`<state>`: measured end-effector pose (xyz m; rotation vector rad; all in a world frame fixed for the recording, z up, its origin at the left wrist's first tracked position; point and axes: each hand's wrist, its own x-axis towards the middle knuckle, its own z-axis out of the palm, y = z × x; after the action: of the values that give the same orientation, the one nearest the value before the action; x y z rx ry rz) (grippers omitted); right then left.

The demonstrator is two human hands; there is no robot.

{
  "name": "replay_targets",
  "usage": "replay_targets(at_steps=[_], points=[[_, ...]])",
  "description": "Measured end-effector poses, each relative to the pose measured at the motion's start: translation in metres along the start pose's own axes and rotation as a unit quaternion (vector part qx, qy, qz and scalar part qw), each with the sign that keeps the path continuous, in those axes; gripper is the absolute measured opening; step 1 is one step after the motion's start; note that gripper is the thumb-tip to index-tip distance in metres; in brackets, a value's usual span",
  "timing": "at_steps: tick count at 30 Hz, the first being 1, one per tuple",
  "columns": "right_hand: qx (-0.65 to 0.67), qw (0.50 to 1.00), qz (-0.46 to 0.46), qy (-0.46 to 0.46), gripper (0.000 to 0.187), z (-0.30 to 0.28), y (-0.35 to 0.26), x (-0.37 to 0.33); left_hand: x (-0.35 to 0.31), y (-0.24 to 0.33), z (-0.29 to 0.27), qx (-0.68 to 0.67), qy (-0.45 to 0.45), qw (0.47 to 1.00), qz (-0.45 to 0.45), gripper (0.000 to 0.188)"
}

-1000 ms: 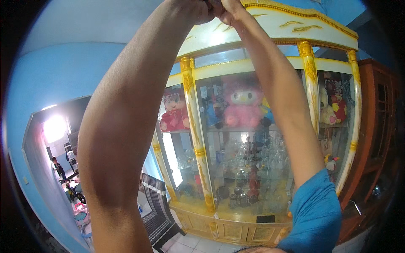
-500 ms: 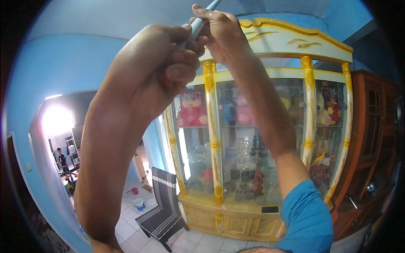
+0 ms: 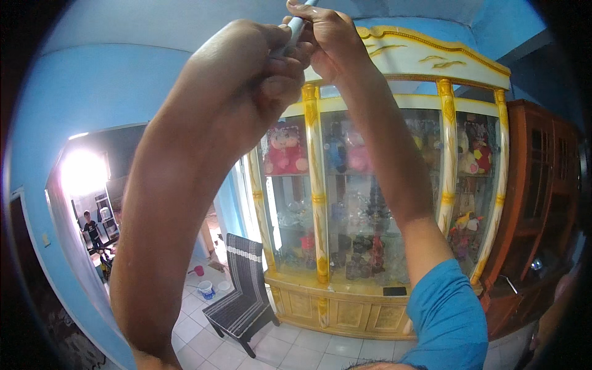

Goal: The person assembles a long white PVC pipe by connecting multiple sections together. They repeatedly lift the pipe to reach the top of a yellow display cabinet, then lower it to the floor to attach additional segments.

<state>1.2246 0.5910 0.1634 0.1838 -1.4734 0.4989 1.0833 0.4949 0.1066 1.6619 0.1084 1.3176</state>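
Observation:
Both arms are raised high toward the ceiling. My left hand [image 3: 256, 65] is closed around the lower part of a pale pole [image 3: 296, 26], its fingers curled round it. Just above it my right hand [image 3: 332, 38] grips the same pole, the thumb lying along it. The pole slants up to the right and runs out of the top edge, so its far end is hidden. Behind my arms stands a white and gold display cabinet [image 3: 324, 246] with glass doors, holding plush toys [image 3: 285, 151] and small ornaments.
A dark woven chair [image 3: 237, 287] stands before the cabinet's left end. Beyond it a white bucket [image 3: 206, 289] and a pink dipper [image 3: 197, 271] sit on the tiled floor. A brown wooden cabinet [image 3: 524, 203] is at the right. A person [image 3: 92, 230] stands in the far doorway.
Both hands and the pole have shifted up and slightly right in the picture, so less of the pole shows. The grip looks the same. The room's view has also shifted a little.

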Motion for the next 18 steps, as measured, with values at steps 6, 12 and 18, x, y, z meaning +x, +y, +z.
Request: replay_targets(at_steps=[6,12,18], points=[[0.037,0.993,0.099,-0.044,0.021,-0.126,0.051,0.071,0.124,-0.068,0.008,0.011,0.021,1.0,0.009,0.026],[0.058,0.994,0.089,-0.036,0.016,-0.227,0.094,0.139,0.249,-0.114,0.019,0.002,0.002,1.0,0.028,0.022],[0.047,0.994,0.103,0.0,0.014,-0.288,0.123,0.178,0.351,-0.153,0.007,-0.016,-0.024,0.999,0.019,0.018]])
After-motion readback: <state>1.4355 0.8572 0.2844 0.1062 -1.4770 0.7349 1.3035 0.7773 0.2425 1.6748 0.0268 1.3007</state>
